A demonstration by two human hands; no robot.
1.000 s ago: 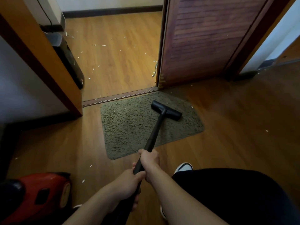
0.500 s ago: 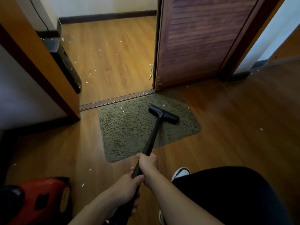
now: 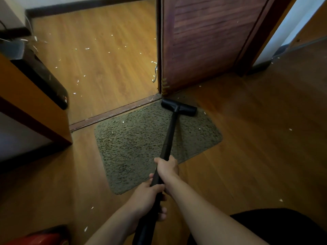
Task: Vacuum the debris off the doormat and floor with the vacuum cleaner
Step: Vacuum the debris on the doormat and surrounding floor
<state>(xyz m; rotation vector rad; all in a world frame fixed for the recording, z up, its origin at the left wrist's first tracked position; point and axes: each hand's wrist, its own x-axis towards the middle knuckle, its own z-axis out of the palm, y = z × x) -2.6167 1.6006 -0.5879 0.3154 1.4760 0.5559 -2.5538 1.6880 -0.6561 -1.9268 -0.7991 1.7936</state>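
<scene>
A grey-green shaggy doormat (image 3: 141,144) lies on the wooden floor (image 3: 256,138) before a doorway. The black vacuum head (image 3: 179,106) rests at the mat's far right edge, close to the door's corner. Its black wand (image 3: 169,138) runs back toward me. My right hand (image 3: 167,167) grips the wand higher up, and my left hand (image 3: 147,197) grips it just behind. Small white scraps (image 3: 113,134) dot the mat, and more debris (image 3: 77,81) is scattered on the floor beyond the threshold.
A dark red louvred door (image 3: 208,41) stands open right of the doorway. A wooden door frame (image 3: 33,103) and a black object (image 3: 44,76) are on the left. The red vacuum body (image 3: 40,238) sits at the bottom left. Loose scraps (image 3: 290,129) lie on the right floor.
The vacuum head has been pushed forward from the mat's middle to its far edge by the door. Both hands moved forward with the wand, and the view has come closer.
</scene>
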